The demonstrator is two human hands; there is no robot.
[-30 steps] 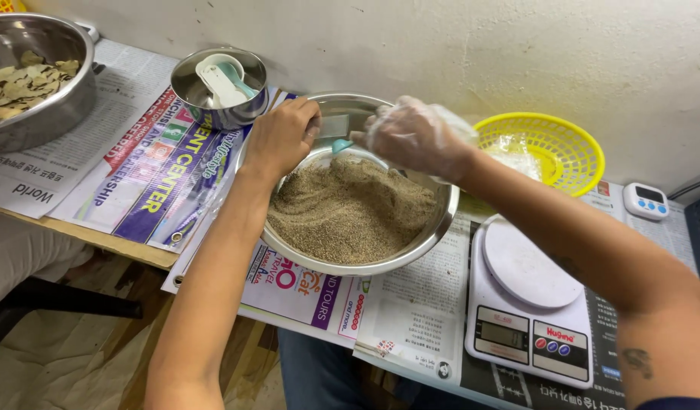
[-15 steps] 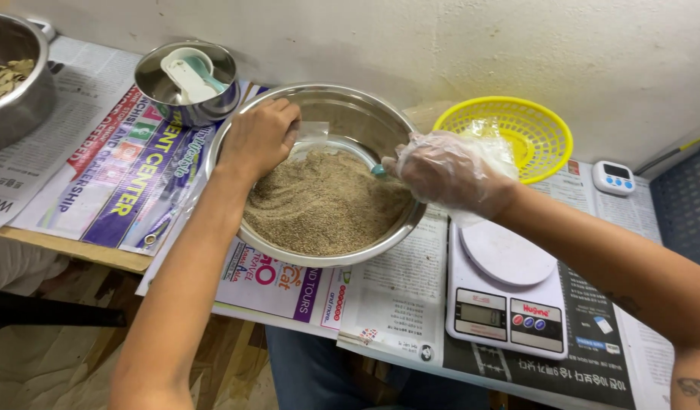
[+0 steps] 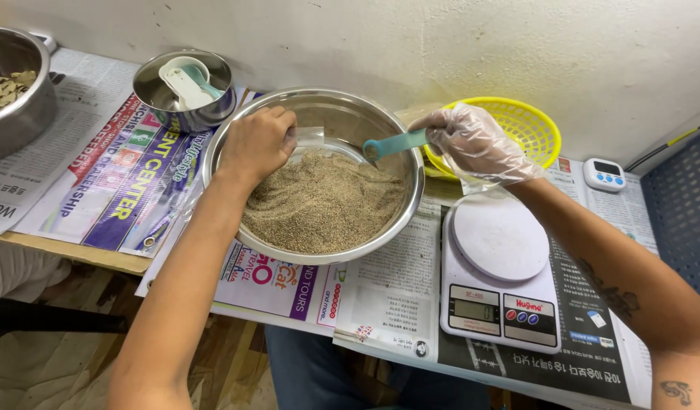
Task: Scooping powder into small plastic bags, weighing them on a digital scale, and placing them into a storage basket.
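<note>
Teal scoop (image 3: 391, 144) sits in the gloved right hand (image 3: 475, 144), fingers closed round its handle, bowl end out over the far rim of the steel mixing bowl (image 3: 236, 129). Can't tell if the scoop is loaded; its cup is angled away and partly hidden.

Left hand (image 3: 259, 140) is bare, curled down inside the bowl at its far-left side, pinching a small clear plastic bag (image 3: 308, 137) just above the brown ground powder (image 3: 323, 201). The bag mouth looks barely open, hedge on that, since the film is near invisible against the steel.

To do this step well, as I read it:
- keep the bag mouth held wide and over the powder, so spill drops back in the bowl
- bring the scoop tip right to the mouth, tilt slowly, no shaking
- keep the scoop level until it is over the bag
- glove stays on the scoop only; the bare hand stays on the bag's outside

Digital kitchen scale (image 3: 501, 277) stands just right of the bowl, platform bare. Yellow basket (image 3: 536, 133) is behind the right hand. Small steel pot (image 3: 184, 91) with white and teal scoops sits far-left, on newspaper (image 3: 388, 296).
</note>
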